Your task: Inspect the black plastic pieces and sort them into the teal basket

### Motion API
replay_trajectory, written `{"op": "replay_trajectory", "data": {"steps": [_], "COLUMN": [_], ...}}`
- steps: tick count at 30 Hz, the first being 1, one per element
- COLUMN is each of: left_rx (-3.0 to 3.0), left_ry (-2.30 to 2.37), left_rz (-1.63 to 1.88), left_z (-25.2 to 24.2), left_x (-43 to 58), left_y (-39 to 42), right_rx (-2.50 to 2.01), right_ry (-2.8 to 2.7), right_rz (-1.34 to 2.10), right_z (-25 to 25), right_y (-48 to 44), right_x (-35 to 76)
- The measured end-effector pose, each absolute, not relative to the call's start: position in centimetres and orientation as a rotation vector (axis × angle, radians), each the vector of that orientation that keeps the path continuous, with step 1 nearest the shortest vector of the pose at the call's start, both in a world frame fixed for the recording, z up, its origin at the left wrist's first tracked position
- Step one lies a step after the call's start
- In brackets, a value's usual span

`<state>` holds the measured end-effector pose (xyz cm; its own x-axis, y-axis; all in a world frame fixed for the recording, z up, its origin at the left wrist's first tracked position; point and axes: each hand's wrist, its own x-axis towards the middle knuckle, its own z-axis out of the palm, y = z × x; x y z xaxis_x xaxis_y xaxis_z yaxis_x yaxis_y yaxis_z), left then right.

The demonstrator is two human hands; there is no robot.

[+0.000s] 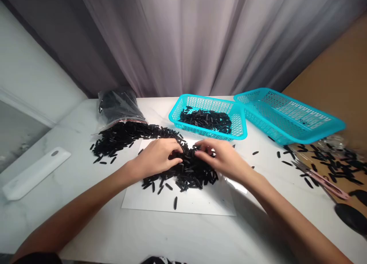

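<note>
Many small black elongated pieces [197, 174] lie heaped on a white sheet [200, 204] on the marbled table. My left hand [160, 155] rests over the left side of the heap, its thumb and fingers curved apart; no held piece shows. On the heap's upper right, my right hand [216, 153] has thumb and fingers bent close around black pieces. Behind the hands, a turquoise basket [208, 132] holds more black pieces. A clear plastic bag [117, 105] of dark contents stands at the back left, with loose pieces spread in front.
Another turquoise basket [286, 122] sits at the back right. Pink-handled scissors [329, 185], a black spoon-like tool [351, 218] and scattered black pieces lie at the right. A long white object [36, 174] is on the left. A grey curtain hangs behind.
</note>
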<state>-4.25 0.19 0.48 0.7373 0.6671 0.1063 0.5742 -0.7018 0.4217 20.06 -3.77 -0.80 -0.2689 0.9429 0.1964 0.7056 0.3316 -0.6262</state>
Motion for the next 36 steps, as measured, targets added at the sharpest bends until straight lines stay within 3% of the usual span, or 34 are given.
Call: {"op": "replay_trajectory", "data": {"steps": [3,8,16,36], "left_rx": [2.553,2.599,2.474,2.315], "left_ry": [0.955,0.969,0.794,0.776], "left_rz": [0.396,0.402,0.942,1.324], "left_z": [0.7,1.0,2.1,3.4], "left_x": [-4.4,-4.7,-3.6,-3.6], "left_y": [0.3,0.2,-1.6,-2.1], "right_rx": [-1.304,-1.314,-1.007,-1.029], "right_ry": [-2.187,-1.913,-1.296,-1.241], "right_rz": [0.634,0.68,1.237,1.187], "right_z": [-2.0,-1.4,0.5,1.2], "right_y": [-4.1,-4.1,-5.6,-6.1], "right_x": [18.4,18.5,17.2,17.0]}}
